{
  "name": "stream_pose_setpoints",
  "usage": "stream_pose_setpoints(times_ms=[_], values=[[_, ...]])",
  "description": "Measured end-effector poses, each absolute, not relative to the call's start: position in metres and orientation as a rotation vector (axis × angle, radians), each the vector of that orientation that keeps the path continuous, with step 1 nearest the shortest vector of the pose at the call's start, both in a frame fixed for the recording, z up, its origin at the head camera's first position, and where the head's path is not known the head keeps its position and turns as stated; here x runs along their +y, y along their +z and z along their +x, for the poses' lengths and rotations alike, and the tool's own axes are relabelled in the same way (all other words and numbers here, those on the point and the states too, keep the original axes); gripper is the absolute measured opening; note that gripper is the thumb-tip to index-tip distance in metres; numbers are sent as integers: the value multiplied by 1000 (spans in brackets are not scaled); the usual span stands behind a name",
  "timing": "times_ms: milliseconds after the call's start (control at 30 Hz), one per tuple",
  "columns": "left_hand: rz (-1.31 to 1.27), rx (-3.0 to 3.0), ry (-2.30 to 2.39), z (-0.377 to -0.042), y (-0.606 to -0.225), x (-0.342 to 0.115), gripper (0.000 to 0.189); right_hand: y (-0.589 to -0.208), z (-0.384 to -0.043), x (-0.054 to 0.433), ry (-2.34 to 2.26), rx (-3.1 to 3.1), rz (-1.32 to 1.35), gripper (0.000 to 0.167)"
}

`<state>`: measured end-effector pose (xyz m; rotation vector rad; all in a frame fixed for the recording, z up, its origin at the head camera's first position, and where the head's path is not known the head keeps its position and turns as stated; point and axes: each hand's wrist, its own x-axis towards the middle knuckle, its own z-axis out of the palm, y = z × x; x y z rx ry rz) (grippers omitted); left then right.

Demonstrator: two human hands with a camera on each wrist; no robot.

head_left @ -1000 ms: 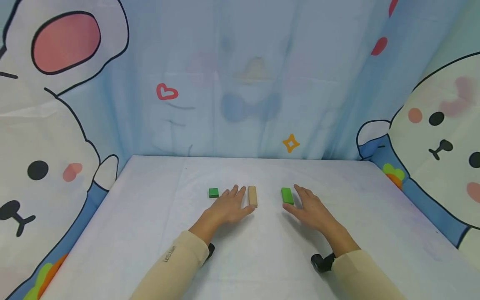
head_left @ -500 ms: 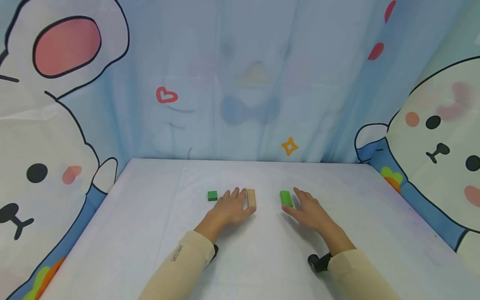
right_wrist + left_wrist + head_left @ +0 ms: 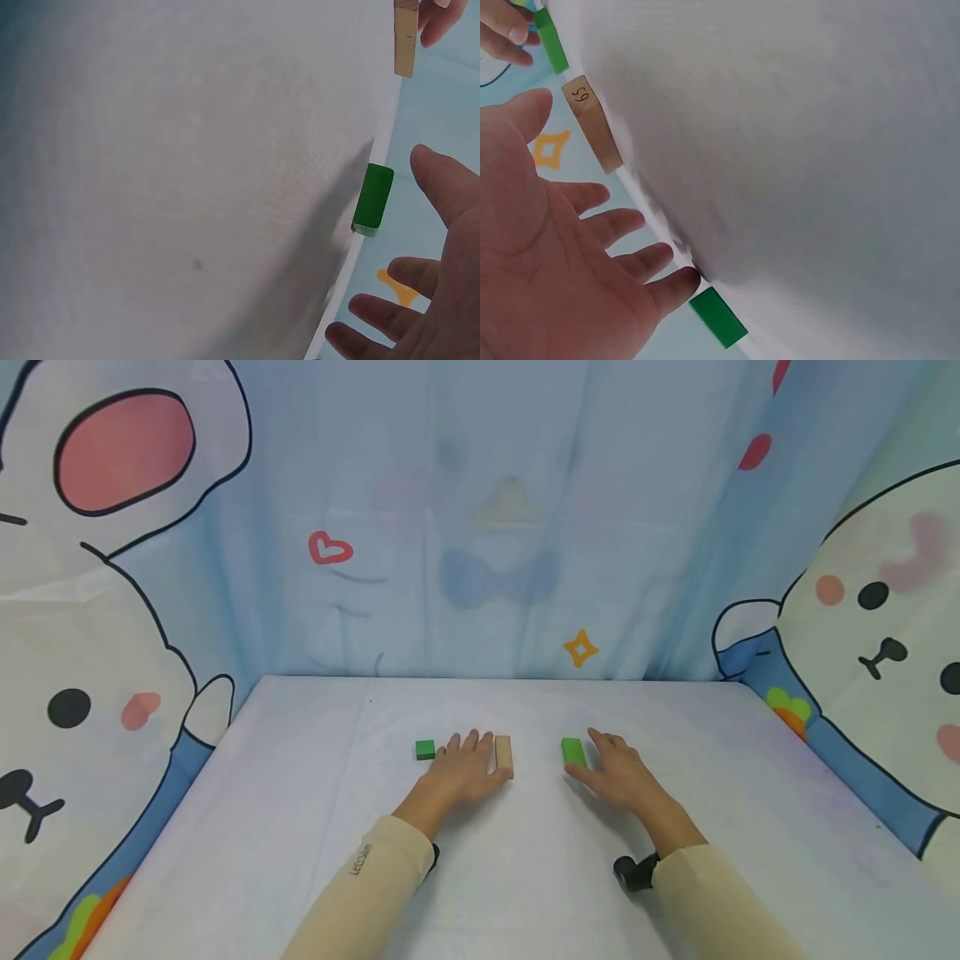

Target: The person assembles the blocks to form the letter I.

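Observation:
My left hand (image 3: 459, 775) hovers with spread fingers between a small dark green block (image 3: 425, 749) and an upright-lying wooden block (image 3: 503, 752). In the head view its thumb overlaps the wooden block's near end; in the left wrist view a gap shows between thumb and wooden block (image 3: 594, 129), whose end bears a printed number. The little finger is close to the dark green block (image 3: 718, 317). My right hand (image 3: 621, 779) has its thumb and fingers spread around a bright green block (image 3: 573, 751). Neither hand grips anything. In the right wrist view the green block (image 3: 373, 196) stands apart from the thumb.
All the blocks are in a loose row on a white-covered table (image 3: 480, 877). A blue printed curtain (image 3: 390, 460) hangs behind its far edge. Cartoon-printed cloth (image 3: 97, 635) flanks the left side, with similar cloth (image 3: 840, 643) on the right. A dark wrist camera (image 3: 634, 872) shows below the right sleeve.
My left hand has shifted slightly to the right, bringing its thumb over the wooden block's near end in the head view. The right hand stays almost still, and the view wavers a little.

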<state>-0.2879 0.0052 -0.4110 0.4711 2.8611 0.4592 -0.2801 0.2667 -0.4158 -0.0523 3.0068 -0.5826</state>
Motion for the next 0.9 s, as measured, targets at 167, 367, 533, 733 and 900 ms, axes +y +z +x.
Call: stream_pose_setpoints(times_ms=[167, 367, 533, 733, 900], values=[[477, 2861, 462, -289, -412, 6, 77, -418, -283, 267, -575, 3002, -42, 89], [473, 2854, 469, -289, -411, 7, 76, -421, -284, 268, -561, 3014, -77, 85], [465, 2850, 482, -289, -412, 7, 77, -418, -285, 266, -552, 3002, -69, 85], [467, 2859, 434, -292, -414, 6, 78, -418, -286, 264, -545, 2996, -70, 84], [467, 2851, 435, -292, -413, 6, 78, -419, -288, 263, -534, 3002, -76, 81]])
